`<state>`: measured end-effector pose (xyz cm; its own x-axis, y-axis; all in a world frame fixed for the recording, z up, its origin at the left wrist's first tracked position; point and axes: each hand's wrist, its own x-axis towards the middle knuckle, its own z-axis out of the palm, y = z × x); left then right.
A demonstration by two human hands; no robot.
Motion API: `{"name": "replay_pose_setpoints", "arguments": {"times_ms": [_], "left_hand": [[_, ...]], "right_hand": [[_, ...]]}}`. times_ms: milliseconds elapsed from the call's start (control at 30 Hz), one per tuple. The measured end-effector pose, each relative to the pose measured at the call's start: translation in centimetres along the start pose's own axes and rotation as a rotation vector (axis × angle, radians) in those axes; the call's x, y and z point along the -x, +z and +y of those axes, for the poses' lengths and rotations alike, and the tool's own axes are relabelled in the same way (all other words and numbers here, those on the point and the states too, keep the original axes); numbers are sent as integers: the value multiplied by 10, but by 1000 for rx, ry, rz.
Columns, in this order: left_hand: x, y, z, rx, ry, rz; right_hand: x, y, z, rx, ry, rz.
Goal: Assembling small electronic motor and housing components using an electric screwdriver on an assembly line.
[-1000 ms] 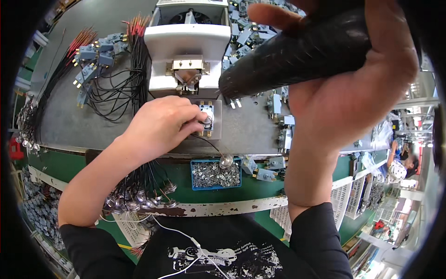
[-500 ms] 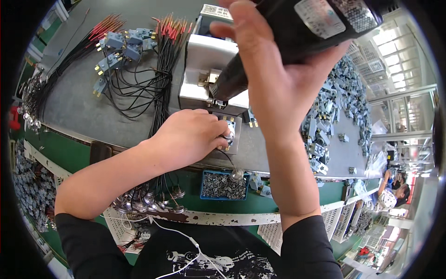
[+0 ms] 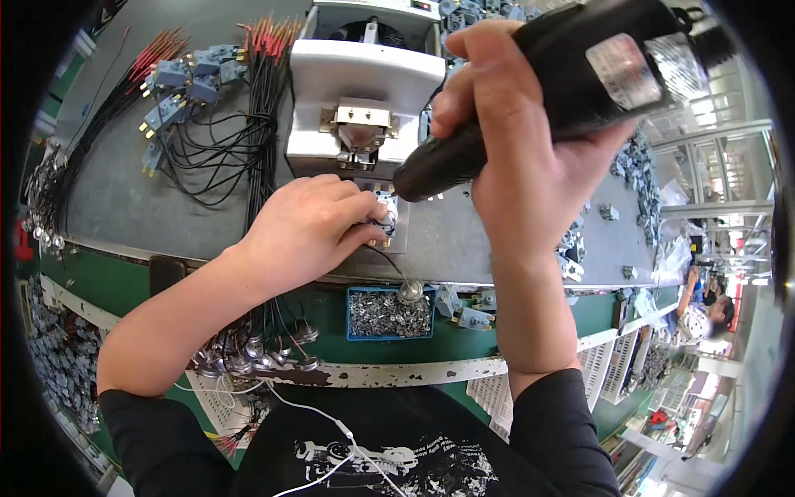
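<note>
My right hand (image 3: 538, 157) is wrapped round a black electric screwdriver (image 3: 571, 74), held tilted with its nose pointing down and left. That nose is close to a small grey plug part (image 3: 389, 217) on a flat metal plate (image 3: 399, 240); whether the tip touches it, I cannot tell. My left hand (image 3: 319, 224) has thumb and fingers closed on the plug part, partly hiding it. From there a black wire runs toward me to a round silver metal piece (image 3: 410, 291) at the edge of a blue tray. Behind the plate stands a silver screw feeder (image 3: 364, 79).
The blue tray (image 3: 389, 336) holds many small metal parts. Bundled black wires with red tips (image 3: 265, 124) and grey plug parts (image 3: 203, 79) lie at the left. More grey parts (image 3: 638, 178) are heaped at the right. Another person (image 3: 704, 319) is far right.
The screwdriver's nose has moved from the feeder's front toward the plug part, my right hand going with it. My left hand stays on the part. The whole view has shifted slightly.
</note>
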<state>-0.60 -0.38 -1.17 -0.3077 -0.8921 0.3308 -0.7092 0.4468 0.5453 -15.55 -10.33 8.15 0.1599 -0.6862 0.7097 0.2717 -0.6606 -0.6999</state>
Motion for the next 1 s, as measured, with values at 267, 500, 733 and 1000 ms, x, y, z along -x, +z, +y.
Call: {"name": "replay_pose_setpoints", "arguments": {"times_ms": [267, 500, 733, 1000], "left_hand": [[-2, -2, 2, -3, -9, -29], [-1, -2, 2, 6, -30, -37], [-2, 1, 1, -5, 9, 60], [-1, 0, 4, 67, -40, -14]], "right_hand": [[1, 0, -6, -110, 112, -10], [-4, 9, -4, -230, 229, -41], [-3, 11, -6, -339, 363, -82], [5, 11, -13, -457, 542, -128]]}}
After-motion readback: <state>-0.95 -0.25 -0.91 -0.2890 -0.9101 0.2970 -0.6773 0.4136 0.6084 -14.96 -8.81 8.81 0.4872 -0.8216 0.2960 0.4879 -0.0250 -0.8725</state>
